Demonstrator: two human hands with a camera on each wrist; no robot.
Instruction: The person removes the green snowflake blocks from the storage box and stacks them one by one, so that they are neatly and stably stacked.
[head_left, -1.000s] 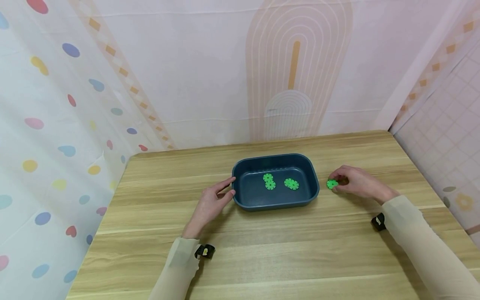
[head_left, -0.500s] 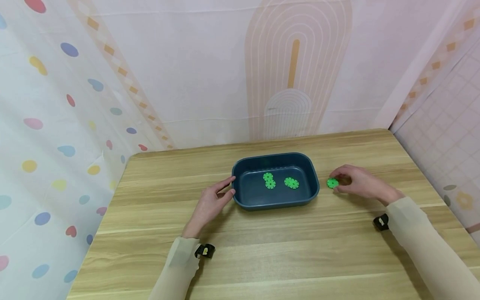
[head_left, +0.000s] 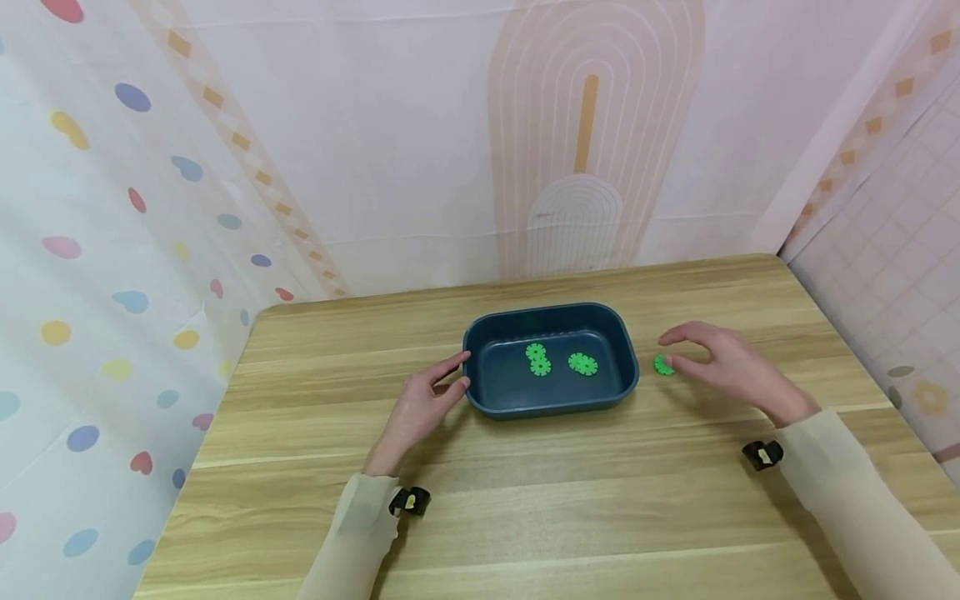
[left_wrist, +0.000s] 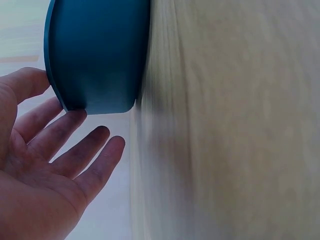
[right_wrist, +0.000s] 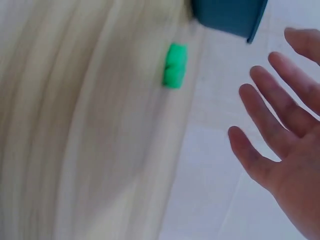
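A dark blue rectangular tub (head_left: pixel 551 412) stands on the table. Inside it lie green notched snowflake discs, a pair (head_left: pixel 540 367) left of the middle and an overlapping pair (head_left: pixel 583 364) towards the right. My left hand (head_left: pixel 420 408) touches the tub's left end with its fingertips, the fingers nearly straight in the left wrist view. To the right of the tub, more green snowflake disc (head_left: pixel 663 365) lies on the table, partly behind my right thumb; it looks thick and blurred in the right wrist view. Above and beside it my right hand (head_left: pixel 723 367) holds nothing, fingers spread.
The wood-grain table (head_left: pixel 555 508) ends at a patterned curtain (head_left: pixel 420 167) behind and on the left. Another pale curtain (head_left: pixel 892 275) hangs at the right. A black strap device (head_left: pixel 409 502) sits at each wrist.
My right fingers have let go of the green disc and lifted off it, spreading apart. The disc stays on the table. My left hand and the tub hold their place.
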